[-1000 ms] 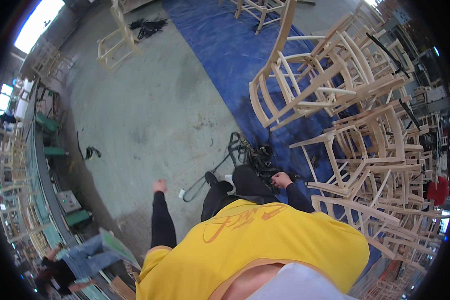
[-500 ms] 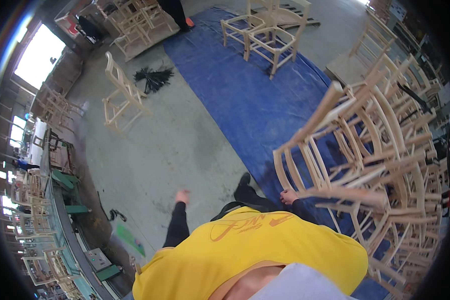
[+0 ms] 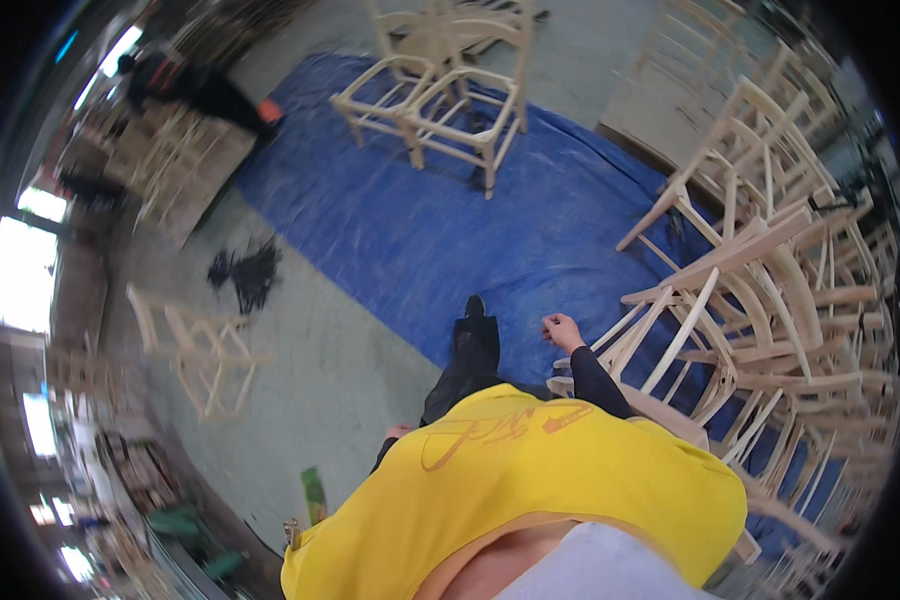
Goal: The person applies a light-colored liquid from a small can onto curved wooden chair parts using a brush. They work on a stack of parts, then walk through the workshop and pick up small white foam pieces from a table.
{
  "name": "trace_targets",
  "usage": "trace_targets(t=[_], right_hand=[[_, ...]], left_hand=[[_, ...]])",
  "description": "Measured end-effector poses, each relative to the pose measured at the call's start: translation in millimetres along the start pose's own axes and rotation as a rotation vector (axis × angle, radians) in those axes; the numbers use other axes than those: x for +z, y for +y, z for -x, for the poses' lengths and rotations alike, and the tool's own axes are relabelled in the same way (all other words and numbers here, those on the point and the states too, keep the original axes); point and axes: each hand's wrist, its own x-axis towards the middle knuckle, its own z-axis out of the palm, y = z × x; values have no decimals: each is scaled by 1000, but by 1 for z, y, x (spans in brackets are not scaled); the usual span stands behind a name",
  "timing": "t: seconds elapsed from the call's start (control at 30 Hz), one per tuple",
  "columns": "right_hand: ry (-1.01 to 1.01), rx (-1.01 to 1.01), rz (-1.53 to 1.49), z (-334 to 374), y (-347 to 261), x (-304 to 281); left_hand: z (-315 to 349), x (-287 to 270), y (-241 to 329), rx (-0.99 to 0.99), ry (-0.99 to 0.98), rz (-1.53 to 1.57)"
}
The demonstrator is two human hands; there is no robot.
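Observation:
My right hand [image 3: 562, 331] hangs over the blue tarp, loosely curled with fingers slightly apart and nothing visible in it. Nearest to it, on the right, stands a dense stack of bare pale-wood chair frames [image 3: 760, 325]. The hand looks apart from them. My left hand [image 3: 400, 431] shows only as a small patch beside my yellow top; its fingers are hidden. One of my feet, in a dark shoe [image 3: 475, 307], is on the blue tarp [image 3: 410, 230].
Two seatless chairs [image 3: 460, 115] stand on the tarp's far part. On the left, a lone chair frame [image 3: 205, 350] stands near a black bundle of strips [image 3: 245, 272] on grey floor. A person in dark clothes [image 3: 205, 90] is at the far left beside a low platform with chair frames.
I have stepped forward and turned, so the view has swung over the tarp. My right hand has come away from the chair stack's edge; my left hand has dropped back beside my body.

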Motion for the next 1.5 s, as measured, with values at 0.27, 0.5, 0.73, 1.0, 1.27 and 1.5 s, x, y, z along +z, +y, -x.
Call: trace_targets(t=[0.27,0.5,0.73,1.0,1.27,1.5], right_hand=[[360,205,-202,-123,-98,-118],[507,322,-344,-228,-77,-190],[420,691,-497,-345,-137,-316],[532,206,-213,-599,-307,-531],[557,202,-120,-819,-457,-657],[385,446,-30,-962,-520,-743]], left_hand=[[-173,-193,486,815,339,-435],[-102,-192,1012,780,-754,847],[9,-174,1315,953,-1338,968],[-200,-160,1521,1009,-151,754],[-286,-117,1591,632,500,988],[-272,-122,1598,268,1061,99]])
